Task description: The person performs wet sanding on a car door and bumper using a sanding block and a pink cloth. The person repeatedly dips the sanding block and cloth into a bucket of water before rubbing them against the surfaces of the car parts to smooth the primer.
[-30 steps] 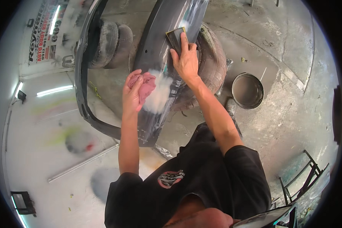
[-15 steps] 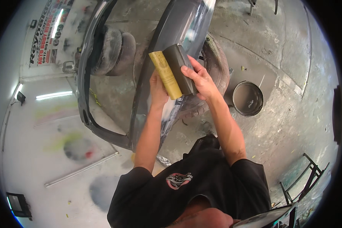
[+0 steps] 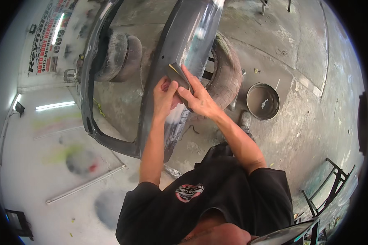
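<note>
A folded sheet of sandpaper [image 3: 178, 74], dark grey with a yellowish edge showing, is held between my two hands over a car door [image 3: 183, 28]. My left hand [image 3: 164, 97] is closed on its near left side, thumb on top and fingers curled. My right hand [image 3: 199, 99] grips the right side, index finger stretched along the edge and thumb pressed near the left thumb. Part of the sheet is hidden under my fingers. Dark grey with pale, glossy patches, the door lies beneath both hands.
A large tyre [image 3: 230, 75] supports the door on the right; more tyres [image 3: 114, 57] are seen through its window frame [image 3: 87, 81]. A round dark basin [image 3: 263, 101] of liquid sits on the concrete floor at right. A black metal stand [image 3: 329, 183] is at far right.
The sandpaper, earlier spread with a curled yellow part and a dark part, is now folded to a smaller piece. Both hands have come closer together.
</note>
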`<act>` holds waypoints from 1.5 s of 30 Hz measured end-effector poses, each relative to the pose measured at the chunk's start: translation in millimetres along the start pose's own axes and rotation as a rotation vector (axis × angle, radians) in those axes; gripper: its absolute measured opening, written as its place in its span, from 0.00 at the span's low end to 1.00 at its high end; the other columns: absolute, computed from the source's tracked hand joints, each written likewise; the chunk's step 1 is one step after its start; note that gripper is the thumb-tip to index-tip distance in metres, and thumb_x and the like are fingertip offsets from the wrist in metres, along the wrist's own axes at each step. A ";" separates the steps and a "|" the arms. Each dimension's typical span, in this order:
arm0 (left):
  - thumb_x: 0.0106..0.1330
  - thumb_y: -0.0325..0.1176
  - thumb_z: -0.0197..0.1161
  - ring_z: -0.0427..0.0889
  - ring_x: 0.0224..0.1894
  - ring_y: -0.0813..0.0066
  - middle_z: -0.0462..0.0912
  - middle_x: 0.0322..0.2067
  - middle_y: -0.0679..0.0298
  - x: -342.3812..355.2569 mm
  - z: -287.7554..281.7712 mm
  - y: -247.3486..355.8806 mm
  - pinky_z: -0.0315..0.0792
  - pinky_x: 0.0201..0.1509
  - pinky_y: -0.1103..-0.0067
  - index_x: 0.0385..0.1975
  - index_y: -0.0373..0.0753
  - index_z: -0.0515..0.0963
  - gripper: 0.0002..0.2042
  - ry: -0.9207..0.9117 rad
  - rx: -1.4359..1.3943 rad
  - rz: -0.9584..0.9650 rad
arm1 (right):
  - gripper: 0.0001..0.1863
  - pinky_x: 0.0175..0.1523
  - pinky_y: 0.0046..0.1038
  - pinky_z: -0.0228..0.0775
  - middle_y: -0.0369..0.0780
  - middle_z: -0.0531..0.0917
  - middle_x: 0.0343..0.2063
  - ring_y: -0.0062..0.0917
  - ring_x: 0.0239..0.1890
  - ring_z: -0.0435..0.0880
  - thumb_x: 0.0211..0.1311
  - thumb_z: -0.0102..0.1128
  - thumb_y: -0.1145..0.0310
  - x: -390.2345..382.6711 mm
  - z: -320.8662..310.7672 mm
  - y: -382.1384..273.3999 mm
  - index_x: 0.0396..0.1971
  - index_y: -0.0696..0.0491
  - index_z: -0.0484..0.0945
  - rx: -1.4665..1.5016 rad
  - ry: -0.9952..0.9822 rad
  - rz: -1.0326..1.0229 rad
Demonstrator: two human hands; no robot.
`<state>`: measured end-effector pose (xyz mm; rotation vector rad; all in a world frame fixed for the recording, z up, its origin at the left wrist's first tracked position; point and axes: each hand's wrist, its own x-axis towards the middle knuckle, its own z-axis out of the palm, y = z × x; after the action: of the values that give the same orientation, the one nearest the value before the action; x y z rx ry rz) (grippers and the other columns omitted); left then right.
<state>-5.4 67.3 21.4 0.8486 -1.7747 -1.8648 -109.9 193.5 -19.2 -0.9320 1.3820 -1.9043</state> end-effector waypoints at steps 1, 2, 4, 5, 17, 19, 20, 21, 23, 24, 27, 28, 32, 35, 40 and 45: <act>0.68 0.36 0.74 0.82 0.41 0.81 0.85 0.41 0.63 -1.4 -5.9 0.0 0.78 0.44 0.81 0.51 0.33 0.78 0.18 -0.003 0.004 -0.007 | 0.44 0.60 0.38 0.71 0.52 0.76 0.47 0.43 0.50 0.78 0.68 0.64 0.62 -3.0 -0.9 2.4 0.79 0.53 0.53 0.030 -0.003 0.048; 0.67 0.33 0.74 0.82 0.41 0.81 0.85 0.42 0.62 -3.1 -11.8 1.0 0.78 0.45 0.81 0.50 0.33 0.78 0.17 0.060 0.092 0.043 | 0.44 0.60 0.38 0.71 0.52 0.76 0.47 0.43 0.50 0.78 0.68 0.64 0.62 -3.6 -3.2 4.0 0.79 0.53 0.53 0.034 0.001 0.053; 0.65 0.25 0.74 0.83 0.43 0.80 0.86 0.42 0.61 -1.9 -26.2 9.8 0.78 0.46 0.82 0.48 0.34 0.77 0.15 0.127 0.254 0.098 | 0.42 0.56 0.41 0.74 0.54 0.76 0.47 0.46 0.48 0.79 0.66 0.63 0.67 4.4 -10.5 8.0 0.78 0.51 0.56 -0.286 0.127 0.002; 0.65 0.25 0.74 0.83 0.43 0.80 0.86 0.42 0.61 0.2 -30.9 13.4 0.78 0.46 0.82 0.48 0.34 0.77 0.15 0.124 0.261 0.094 | 0.38 0.51 0.45 0.77 0.54 0.75 0.46 0.50 0.45 0.80 0.64 0.65 0.67 19.8 -11.8 11.3 0.75 0.50 0.63 -0.364 0.296 -0.045; 0.65 0.30 0.75 0.78 0.17 0.80 0.80 0.21 0.66 115.1 27.0 48.7 0.71 0.19 0.81 0.29 0.33 0.75 0.13 -0.038 0.936 0.529 | 0.35 0.37 0.45 0.71 0.50 0.74 0.37 0.45 0.38 0.78 0.60 0.67 0.66 35.6 38.8 84.7 0.69 0.39 0.70 -0.835 0.447 -0.312; 0.68 0.29 0.72 0.80 0.19 0.82 0.81 0.22 0.65 113.2 43.1 66.0 0.75 0.20 0.80 0.29 0.31 0.76 0.11 -0.070 0.918 0.436 | 0.34 0.38 0.46 0.72 0.50 0.76 0.39 0.46 0.41 0.79 0.61 0.67 0.66 96.5 -2.6 69.1 0.68 0.41 0.69 -0.824 0.508 -0.168; 0.67 0.27 0.72 0.82 0.20 0.78 0.80 0.23 0.62 116.9 45.9 67.6 0.77 0.20 0.79 0.28 0.31 0.76 0.11 -0.047 0.922 0.474 | 0.34 0.39 0.46 0.72 0.49 0.76 0.39 0.46 0.41 0.79 0.61 0.67 0.67 120.4 -19.1 68.5 0.69 0.43 0.69 -0.820 0.576 -0.137; 0.65 0.26 0.71 0.84 0.21 0.74 0.80 0.25 0.60 123.8 47.0 68.3 0.79 0.20 0.77 0.28 0.31 0.75 0.10 -0.017 0.922 0.519 | 0.33 0.38 0.47 0.72 0.50 0.76 0.38 0.47 0.40 0.79 0.62 0.66 0.68 134.1 -25.2 69.1 0.68 0.43 0.69 -0.853 0.633 -0.125; 0.66 0.25 0.71 0.85 0.22 0.73 0.80 0.25 0.60 131.4 34.9 63.0 0.79 0.20 0.77 0.28 0.31 0.75 0.10 -0.017 0.893 0.521 | 0.36 0.36 0.45 0.75 0.51 0.76 0.39 0.48 0.37 0.80 0.62 0.68 0.65 109.3 -7.5 74.2 0.71 0.42 0.68 -0.847 0.603 -0.122; 0.67 0.25 0.70 0.84 0.21 0.77 0.80 0.23 0.63 132.0 29.1 65.4 0.78 0.19 0.78 0.29 0.31 0.75 0.10 0.030 0.874 0.498 | 0.37 0.35 0.46 0.75 0.51 0.75 0.38 0.47 0.36 0.80 0.62 0.69 0.64 84.5 10.2 82.2 0.72 0.40 0.68 -0.876 0.524 -0.161; 0.68 0.25 0.69 0.81 0.19 0.81 0.79 0.22 0.65 123.1 -1.4 68.4 0.77 0.20 0.77 0.31 0.32 0.75 0.08 0.106 0.882 0.349 | 0.44 0.34 0.44 0.70 0.49 0.75 0.38 0.46 0.36 0.78 0.54 0.71 0.69 36.7 41.0 90.9 0.74 0.37 0.66 -0.792 0.419 -0.323; 0.68 0.25 0.70 0.80 0.20 0.81 0.79 0.23 0.65 121.0 -10.4 59.7 0.76 0.18 0.78 0.32 0.32 0.75 0.09 0.131 0.849 0.333 | 0.43 0.34 0.44 0.71 0.49 0.75 0.38 0.46 0.36 0.78 0.55 0.71 0.69 54.3 29.9 91.4 0.73 0.38 0.67 -0.844 0.473 -0.306; 0.64 0.29 0.75 0.81 0.30 0.73 0.80 0.33 0.60 101.8 -38.1 30.4 0.78 0.31 0.76 0.38 0.33 0.77 0.12 0.109 1.034 0.479 | 0.35 0.37 0.44 0.76 0.49 0.77 0.38 0.47 0.38 0.82 0.62 0.70 0.60 168.3 -55.7 86.9 0.70 0.40 0.69 -0.913 0.665 -0.216; 0.62 0.32 0.77 0.80 0.38 0.66 0.79 0.38 0.57 102.2 -55.0 3.6 0.77 0.44 0.73 0.40 0.35 0.79 0.14 0.161 1.166 0.664 | 0.36 0.44 0.45 0.77 0.49 0.78 0.40 0.47 0.42 0.81 0.62 0.71 0.59 173.6 -59.1 87.1 0.71 0.40 0.69 -0.992 0.615 -0.220; 0.67 0.32 0.72 0.82 0.34 0.67 0.80 0.35 0.57 107.4 -64.3 -9.8 0.78 0.40 0.71 0.39 0.35 0.79 0.10 0.344 1.170 0.628 | 0.35 0.37 0.46 0.73 0.49 0.75 0.37 0.48 0.39 0.79 0.62 0.69 0.65 140.2 -22.6 80.0 0.70 0.39 0.69 -0.859 0.599 -0.179; 0.73 0.33 0.67 0.80 0.29 0.81 0.82 0.30 0.65 123.7 -84.2 -30.0 0.76 0.34 0.80 0.41 0.32 0.76 0.10 0.432 0.793 0.501 | 0.43 0.34 0.42 0.70 0.47 0.74 0.36 0.43 0.35 0.78 0.57 0.70 0.67 34.2 42.6 84.4 0.75 0.36 0.65 -0.887 0.396 -0.286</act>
<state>-33.9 -75.3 -24.9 0.8563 -2.1628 -0.5860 -89.1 120.0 -84.5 -1.2290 2.5541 -1.7068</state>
